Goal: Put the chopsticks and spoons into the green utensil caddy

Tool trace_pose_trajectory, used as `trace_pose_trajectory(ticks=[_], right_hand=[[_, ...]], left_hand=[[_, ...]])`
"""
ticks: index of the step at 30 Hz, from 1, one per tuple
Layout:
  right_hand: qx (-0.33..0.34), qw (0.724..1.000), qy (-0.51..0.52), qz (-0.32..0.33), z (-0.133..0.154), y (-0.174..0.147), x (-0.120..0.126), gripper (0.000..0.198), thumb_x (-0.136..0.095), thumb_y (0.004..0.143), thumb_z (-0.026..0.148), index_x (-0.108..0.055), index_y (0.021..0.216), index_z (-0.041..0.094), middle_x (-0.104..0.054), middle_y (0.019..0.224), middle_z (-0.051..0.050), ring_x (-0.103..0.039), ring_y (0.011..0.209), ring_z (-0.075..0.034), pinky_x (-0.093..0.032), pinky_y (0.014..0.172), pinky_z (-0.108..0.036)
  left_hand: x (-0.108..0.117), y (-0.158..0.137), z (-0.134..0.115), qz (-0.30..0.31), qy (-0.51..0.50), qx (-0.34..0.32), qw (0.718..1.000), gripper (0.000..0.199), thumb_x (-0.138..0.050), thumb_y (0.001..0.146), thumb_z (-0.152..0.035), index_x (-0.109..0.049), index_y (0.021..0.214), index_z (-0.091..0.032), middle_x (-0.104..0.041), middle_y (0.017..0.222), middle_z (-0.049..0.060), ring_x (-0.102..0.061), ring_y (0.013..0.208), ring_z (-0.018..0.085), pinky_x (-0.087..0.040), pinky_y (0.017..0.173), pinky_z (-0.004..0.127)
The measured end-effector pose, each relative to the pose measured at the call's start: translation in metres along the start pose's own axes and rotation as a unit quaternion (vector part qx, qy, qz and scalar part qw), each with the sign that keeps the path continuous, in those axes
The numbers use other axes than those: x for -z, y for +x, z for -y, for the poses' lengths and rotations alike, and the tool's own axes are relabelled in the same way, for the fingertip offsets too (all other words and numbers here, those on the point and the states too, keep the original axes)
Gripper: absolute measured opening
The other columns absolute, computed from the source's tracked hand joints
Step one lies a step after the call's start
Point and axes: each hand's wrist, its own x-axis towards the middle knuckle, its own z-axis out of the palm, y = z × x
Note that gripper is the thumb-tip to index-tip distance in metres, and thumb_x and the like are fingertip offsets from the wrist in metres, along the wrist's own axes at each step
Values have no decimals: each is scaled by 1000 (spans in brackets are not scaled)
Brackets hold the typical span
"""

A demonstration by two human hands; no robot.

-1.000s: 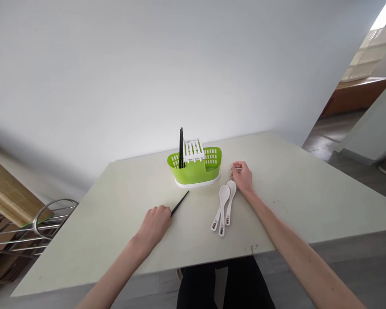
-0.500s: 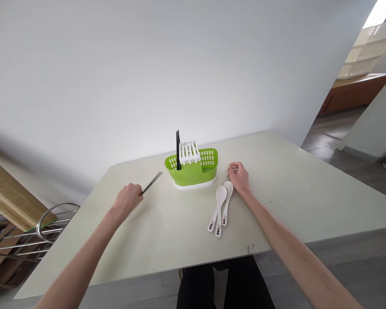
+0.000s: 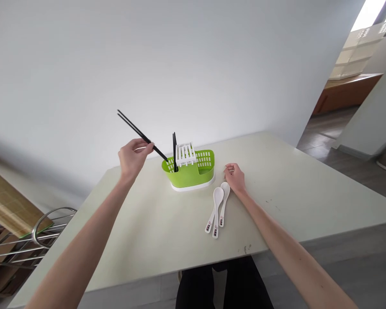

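In a pinch grip, my left hand (image 3: 133, 159) holds a pair of black chopsticks (image 3: 134, 127) at a slant. Their lower tips reach the left rim of a green cutlery basket (image 3: 190, 178) with a white base. More black chopsticks (image 3: 174, 148) stand upright in its left compartment, beside the white slotted rack (image 3: 186, 153) across the middle. My right hand (image 3: 235, 177) rests on the table right of the basket, fingers curled, with nothing visible in them. Just by it lie three white spoons (image 3: 217, 197), overlapping, handles toward me.
The pale table (image 3: 167, 240) stands against a white wall (image 3: 193, 77). At the far left are a metal rack (image 3: 51, 223) and a bamboo mat-like panel (image 3: 13, 193). My legs (image 3: 225, 283) are under the table's front edge.
My left hand has risen and moved toward the basket, turning the chopsticks so their tips now reach its left rim. My right hand stays in place by the spoons.
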Motion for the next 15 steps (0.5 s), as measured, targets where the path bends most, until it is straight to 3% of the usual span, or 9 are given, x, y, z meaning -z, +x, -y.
trace_pose_trajectory(ticks=[4, 9, 15], right_hand=[[-5, 1000, 3, 4, 0, 1, -1, 22, -55, 83, 36, -59, 101, 24, -72, 93, -2, -65, 61, -16, -51, 68, -32], [-5, 1000, 6, 10, -2, 3, -2, 21, -54, 83, 35, -59, 101, 25, -72, 92, -2, -65, 62, -17, -51, 70, -33], [-6, 1000, 4, 14, 0, 4, -2, 20, -54, 83, 33, -59, 100, 25, -72, 91, -1, -65, 62, -17, -51, 70, -33]], left_hand=[[-23, 5, 17, 76, 34, 24, 996, 45, -84, 75, -38, -73, 114, -19, -83, 91, 5, -80, 83, 24, -64, 82, 36], [-42, 0, 31, 126, 146, 23, 981, 27, -82, 75, -40, -77, 93, -21, -83, 91, 5, -79, 96, 29, -61, 86, 37], [-53, -1, 47, 163, 221, 10, 961, 26, -76, 80, -48, -79, 88, -24, -84, 96, 5, -77, 99, 31, -56, 96, 42]])
